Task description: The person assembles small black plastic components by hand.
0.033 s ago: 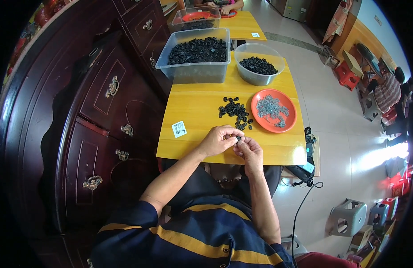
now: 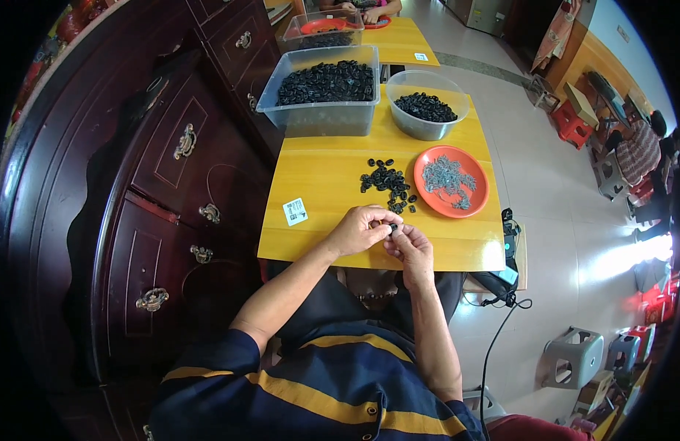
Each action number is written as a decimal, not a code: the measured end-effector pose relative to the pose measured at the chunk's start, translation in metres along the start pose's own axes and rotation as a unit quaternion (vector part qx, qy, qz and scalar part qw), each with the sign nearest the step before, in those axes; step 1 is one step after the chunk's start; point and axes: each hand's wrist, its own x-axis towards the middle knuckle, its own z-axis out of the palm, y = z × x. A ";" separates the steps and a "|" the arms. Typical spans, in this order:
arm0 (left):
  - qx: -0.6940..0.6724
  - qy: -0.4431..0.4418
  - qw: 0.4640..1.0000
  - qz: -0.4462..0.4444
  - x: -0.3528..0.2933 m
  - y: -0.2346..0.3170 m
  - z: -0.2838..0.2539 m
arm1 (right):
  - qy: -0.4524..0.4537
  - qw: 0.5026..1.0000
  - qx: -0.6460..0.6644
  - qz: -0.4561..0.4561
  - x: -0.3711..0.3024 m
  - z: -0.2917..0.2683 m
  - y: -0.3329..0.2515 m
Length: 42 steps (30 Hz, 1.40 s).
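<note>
Close together over the table's near edge, my left hand [image 2: 367, 229] and my right hand [image 2: 412, 251] pinch one small black plastic piece [image 2: 393, 228] between their fingertips. Fingers hide most of that piece. Just beyond them lies a loose pile of small black oval plastic pieces [image 2: 384, 178]. To its right, an orange-red plate [image 2: 481, 200] bears a heap of small, thin, greyish metal-looking parts [image 2: 446, 176], too fine to name.
On the yellow table [image 2: 318, 169], a large clear bin [image 2: 325, 117] and a round clear tub [image 2: 421, 132] hold black pieces. A white label [image 2: 295, 212] sticks at left. Dark wooden drawers [image 2: 185, 169] flank the left side. Another person's hands [image 2: 369, 15] work at the far table.
</note>
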 end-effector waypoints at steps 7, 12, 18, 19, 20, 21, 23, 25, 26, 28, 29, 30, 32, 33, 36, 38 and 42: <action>0.075 -0.026 0.997 0.018 0.003 0.021 -0.004 | 0.008 0.999 0.032 0.023 -0.002 0.005 -0.008; 0.227 0.037 0.966 0.117 -0.003 0.029 0.008 | -0.003 0.996 0.080 0.026 0.000 0.008 -0.010; 0.319 0.076 0.932 0.152 -0.004 0.024 0.008 | -0.011 0.993 0.116 0.017 0.000 0.007 -0.005; 0.305 0.076 0.937 0.152 -0.004 0.025 0.008 | -0.010 0.993 0.116 0.016 0.000 0.007 -0.005; 0.292 0.076 0.941 0.152 -0.004 0.026 0.008 | -0.012 0.991 0.132 0.022 0.000 0.005 -0.005; 0.292 0.076 0.941 0.152 -0.005 0.027 0.007 | -0.013 0.989 0.147 0.028 0.000 0.006 -0.007; 0.288 0.063 0.943 0.156 -0.005 0.028 0.005 | -0.001 0.988 0.147 0.040 -0.001 0.010 -0.011; 0.277 0.057 0.947 0.155 -0.004 0.028 0.005 | 0.012 0.988 0.148 0.049 -0.001 0.010 -0.012; 0.265 0.053 0.951 0.153 -0.003 0.028 0.005 | 0.010 0.988 0.145 0.044 0.000 0.007 -0.009; 0.263 0.048 0.950 0.159 -0.002 0.026 0.004 | 0.013 0.988 0.147 0.037 0.002 0.004 -0.003; 0.260 0.047 0.950 0.165 -0.002 0.026 0.004 | 0.019 0.989 0.140 0.037 0.004 0.003 -0.001; 0.260 0.040 0.950 0.166 -0.002 0.025 0.004 | 0.025 0.990 0.133 0.036 0.004 0.003 0.000; 0.270 0.048 0.945 0.178 -0.003 0.024 0.003 | 0.032 0.991 0.124 0.030 0.004 0.004 0.004; 0.271 0.043 0.945 0.180 -0.003 0.024 0.003 | 0.033 0.993 0.110 0.028 0.004 0.005 0.004; 0.262 0.044 0.951 0.160 -0.005 0.027 0.006 | 0.060 0.993 0.102 0.012 0.004 0.010 0.004; 0.265 0.075 0.957 0.088 -0.006 0.036 0.010 | 0.065 0.992 0.108 0.002 0.002 0.014 0.003; 0.308 0.108 0.936 0.130 -0.007 0.031 0.015 | 0.072 0.993 0.095 -0.019 0.002 0.015 0.006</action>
